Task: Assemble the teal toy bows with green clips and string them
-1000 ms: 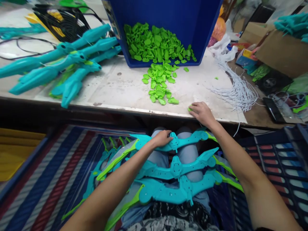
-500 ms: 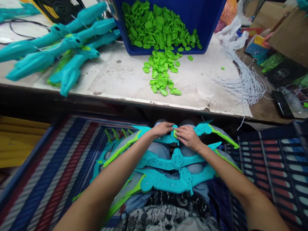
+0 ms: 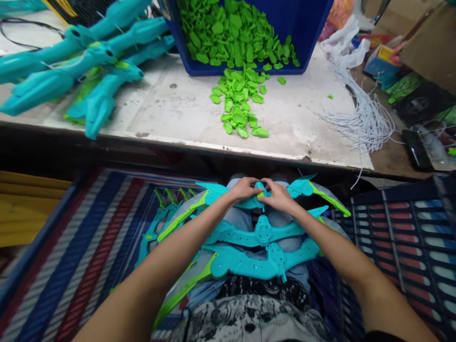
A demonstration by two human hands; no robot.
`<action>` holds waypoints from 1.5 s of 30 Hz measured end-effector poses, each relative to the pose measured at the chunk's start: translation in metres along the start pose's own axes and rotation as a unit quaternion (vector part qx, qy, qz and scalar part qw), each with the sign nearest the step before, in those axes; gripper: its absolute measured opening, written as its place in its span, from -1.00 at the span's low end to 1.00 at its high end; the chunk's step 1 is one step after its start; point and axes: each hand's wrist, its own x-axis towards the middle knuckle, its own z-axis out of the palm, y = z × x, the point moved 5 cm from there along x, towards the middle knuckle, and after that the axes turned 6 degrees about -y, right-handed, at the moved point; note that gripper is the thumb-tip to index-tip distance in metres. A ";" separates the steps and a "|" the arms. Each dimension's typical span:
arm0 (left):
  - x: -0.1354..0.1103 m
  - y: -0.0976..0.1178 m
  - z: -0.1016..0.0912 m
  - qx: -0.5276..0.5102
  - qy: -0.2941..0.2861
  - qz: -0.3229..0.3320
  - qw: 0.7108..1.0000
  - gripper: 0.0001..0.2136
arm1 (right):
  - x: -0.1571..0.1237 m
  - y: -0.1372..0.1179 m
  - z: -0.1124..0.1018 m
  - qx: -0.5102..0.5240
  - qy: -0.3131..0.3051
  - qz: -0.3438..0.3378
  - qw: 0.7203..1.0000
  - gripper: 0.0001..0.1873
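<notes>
Across my lap lie several teal plastic toy bows with lime-green limb ends. The farthest toy bow (image 3: 246, 203) is held at its middle by both hands. My left hand (image 3: 246, 189) grips the left side of its centre, the thumb at a small green plastic piece (image 3: 260, 195) on the bow. From the right, my right hand (image 3: 278, 194) closes round the same centre, its fingers at the top and the thumb low by the piece. Nearer to me rest a second toy bow (image 3: 235, 233) and a third toy bow (image 3: 245, 266). The fingers partly hide the green piece.
A blue bin (image 3: 309, 28) tipped toward me spills green pieces (image 3: 238, 102) onto the worktable (image 3: 160, 111). Teal assemblies (image 3: 60, 78) are stacked at left, white strings (image 3: 370, 123) lie at right. A striped surface (image 3: 89, 237) and a dark plastic lattice (image 3: 395, 228) flank me.
My right hand has shifted from lying over the green piece to gripping the right side of the bow's centre. My left thumb now reaches the piece. The view has moved slightly.
</notes>
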 end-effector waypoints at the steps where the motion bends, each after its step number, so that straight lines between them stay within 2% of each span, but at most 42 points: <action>1: 0.000 -0.001 0.000 0.007 0.003 0.000 1.000 -0.65 | 0.000 -0.001 0.000 -0.016 -0.001 -0.005 1.000 -0.35; 3: -0.007 -0.001 0.002 0.042 0.036 0.015 0.998 -0.64 | -0.002 -0.007 -0.003 -0.046 0.010 -0.040 0.998 -0.41; 5: -0.021 0.002 0.005 0.122 0.121 0.064 0.983 -0.66 | -0.003 -0.018 -0.015 -0.073 0.050 -0.099 0.991 -0.59; 7: -0.039 0.006 0.016 0.224 0.187 0.140 0.946 -0.68 | 0.002 -0.033 -0.040 -0.099 0.137 -0.152 0.974 -0.77; 8: -0.046 0.008 0.024 0.272 0.195 0.175 0.926 -0.66 | 0.008 -0.040 -0.056 -0.116 0.190 -0.169 0.960 -0.76; 10: -0.054 0.008 0.040 0.347 0.171 0.207 0.899 -0.54 | 0.029 -0.052 -0.088 -0.161 0.268 -0.175 0.934 -0.70; 11: -0.055 0.008 0.045 0.372 0.154 0.203 0.893 -0.46 | 0.043 -0.057 -0.101 -0.187 0.278 -0.168 0.927 -0.70; 13: -0.053 0.010 0.049 0.406 0.120 0.183 0.887 -0.32 | 0.074 -0.063 -0.118 -0.235 0.250 -0.151 0.927 -0.69; 15: -0.052 0.016 0.049 0.429 0.081 0.179 0.882 -0.24 | 0.095 -0.068 -0.122 -0.280 0.205 -0.139 0.928 -0.69; 16: -0.051 0.020 0.047 0.440 0.067 0.181 0.877 -0.24 | 0.100 -0.070 -0.123 -0.301 0.204 -0.139 0.921 -0.70; 18: -0.050 0.025 0.039 0.448 0.053 0.171 0.876 -0.40 | 0.099 -0.069 -0.127 -0.333 0.251 -0.129 0.900 -0.68; 19: -0.048 0.027 0.033 0.438 0.058 0.159 0.883 -0.53 | 0.094 -0.065 -0.130 -0.343 0.280 -0.122 0.888 -0.65; 21: -0.043 0.031 0.021 0.405 0.052 0.143 0.901 -0.64 | 0.081 -0.053 -0.133 -0.360 0.315 -0.125 0.869 -0.66; 25: -0.031 0.039 0.002 0.357 -0.006 0.139 0.924 -0.66 | 0.053 -0.028 -0.130 -0.394 0.278 -0.141 0.865 -0.75; 28: -0.020 0.040 -0.011 0.317 -0.055 0.138 0.937 -0.69 | 0.042 -0.024 -0.126 -0.378 0.218 -0.204 0.876 -0.69; 31: -0.005 0.035 -0.024 0.233 -0.083 0.143 0.958 -0.68 | 0.047 -0.023 -0.131 -0.318 0.152 -0.260 0.899 -0.69; 33: 0.006 0.030 -0.028 0.173 -0.122 0.148 0.966 -0.71 | 0.053 -0.020 -0.139 -0.271 0.117 -0.259 0.920 -0.72; 35: 0.014 0.026 -0.028 0.136 -0.166 0.147 0.966 -0.69 | 0.051 -0.020 -0.144 -0.236 0.113 -0.245 0.934 -0.74; 37: 0.017 0.024 -0.027 0.113 -0.193 0.143 0.964 -0.66 | 0.036 -0.025 -0.139 -0.202 0.141 -0.241 0.939 -0.75; 39: 0.018 0.023 -0.026 0.090 -0.202 0.137 0.966 -0.66 | 0.012 -0.034 -0.121 -0.172 0.166 -0.251 0.938 -0.75; 42: 0.020 0.022 -0.027 0.047 -0.195 0.127 0.972 -0.70 | -0.024 -0.040 -0.073 -0.173 0.144 -0.263 0.938 -0.76; 45: 0.025 0.019 -0.028 0.020 -0.176 0.121 0.977 -0.73 | -0.041 -0.032 -0.028 -0.190 0.127 -0.253 0.940 -0.75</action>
